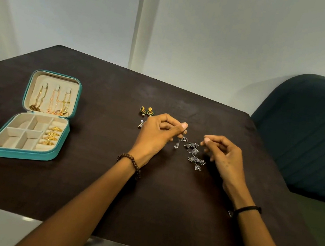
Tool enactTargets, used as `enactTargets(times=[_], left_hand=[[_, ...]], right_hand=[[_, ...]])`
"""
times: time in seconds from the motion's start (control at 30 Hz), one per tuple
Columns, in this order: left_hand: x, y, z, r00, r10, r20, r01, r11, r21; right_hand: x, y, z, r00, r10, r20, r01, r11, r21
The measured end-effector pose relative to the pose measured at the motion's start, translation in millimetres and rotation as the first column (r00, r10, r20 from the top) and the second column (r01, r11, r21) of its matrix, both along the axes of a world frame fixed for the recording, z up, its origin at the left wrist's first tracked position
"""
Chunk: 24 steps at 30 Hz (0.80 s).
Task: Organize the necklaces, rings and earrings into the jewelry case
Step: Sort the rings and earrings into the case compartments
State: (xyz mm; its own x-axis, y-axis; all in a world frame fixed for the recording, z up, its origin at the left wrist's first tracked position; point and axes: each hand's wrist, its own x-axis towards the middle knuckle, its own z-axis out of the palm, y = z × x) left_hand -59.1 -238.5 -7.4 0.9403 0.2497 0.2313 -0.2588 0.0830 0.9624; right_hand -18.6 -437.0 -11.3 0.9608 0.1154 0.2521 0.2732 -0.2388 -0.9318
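Observation:
An open teal jewelry case (23, 155) lies at the table's left. Three gold necklaces (54, 99) hang in its lid, and several gold rings (52, 135) sit in the ring rolls of its base. Silver dangling earrings (193, 154) lie tangled between my hands. My left hand (155, 136) pinches the top end of one silver piece, lifting it slightly. Just right of the silver pile, my right hand (223, 153) has its fingers curled, and I cannot tell if it pinches anything. Green-and-gold earrings (147, 111) and a small dark triangular earring (140, 125) lie beyond my left hand.
The dark table (92, 175) ends in a near edge at the bottom and a right edge next to a dark green upholstered chair (311, 132). The case's four beige compartments on its left side hold nothing. A pale wall rises behind the table.

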Motion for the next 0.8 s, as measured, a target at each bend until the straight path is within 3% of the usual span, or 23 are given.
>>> enactTargets(times=[0.17, 0.43, 0.67, 0.8], left_hand=[[3, 4, -4, 0.998, 0.048, 0.027, -0.049, 0.998, 0.026], [4, 7, -5, 0.994, 0.099, 0.04, -0.102, 0.992, 0.067], [5, 5, -6, 0.995, 0.091, 0.034, -0.095, 0.99, 0.103], [5, 3, -6, 0.996, 0.079, 0.041, -0.083, 0.99, 0.116]], right_hand=[[-2, 1, -1, 0.997, -0.045, 0.068, 0.062, 0.963, -0.264], [5, 2, -3, 0.993, 0.062, 0.102, -0.014, 0.911, -0.412], [8, 0, -4, 0.993, 0.023, 0.119, 0.028, 0.914, -0.404], [10, -2, -3, 0.997, 0.036, 0.072, -0.016, 0.963, -0.268]])
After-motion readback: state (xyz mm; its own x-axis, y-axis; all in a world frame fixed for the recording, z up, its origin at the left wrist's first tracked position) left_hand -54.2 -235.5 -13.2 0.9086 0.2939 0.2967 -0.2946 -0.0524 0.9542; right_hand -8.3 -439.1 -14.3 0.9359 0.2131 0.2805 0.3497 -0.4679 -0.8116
